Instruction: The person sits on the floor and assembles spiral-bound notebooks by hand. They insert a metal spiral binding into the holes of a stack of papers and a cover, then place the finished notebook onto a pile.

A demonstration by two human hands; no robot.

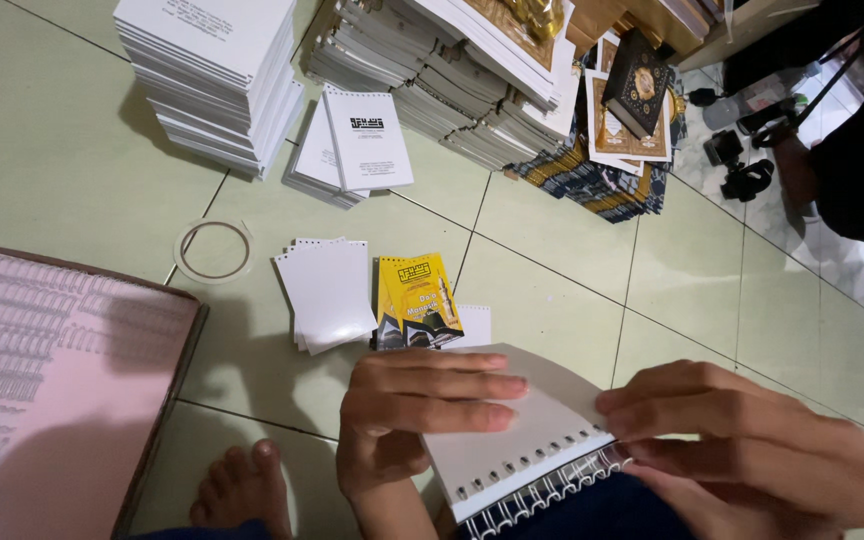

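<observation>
Now your left hand (422, 420) lies flat, fingers pressed together, on the punched grey booklet cover (522, 430) over your lap; your right hand (752, 450) fingers pinch its edge by the wire spiral binding (552, 492). Keep holes aligned with loops, above the tiled floor (552, 260).

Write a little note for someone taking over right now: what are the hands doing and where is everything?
Left hand: fingers flat on the grey punched sheet, pinning it.
Right hand: pinches the sheet's edge by the white wire binding comb.
Done: the comb sits in the sheet's row of holes.
Left: whether the comb is closed cannot be told; the yellow cover and the white punched sheets lie loose on the floor ahead.
Nearby: box of spare combs to the left, tape ring, stacks of white booklets beyond.
</observation>
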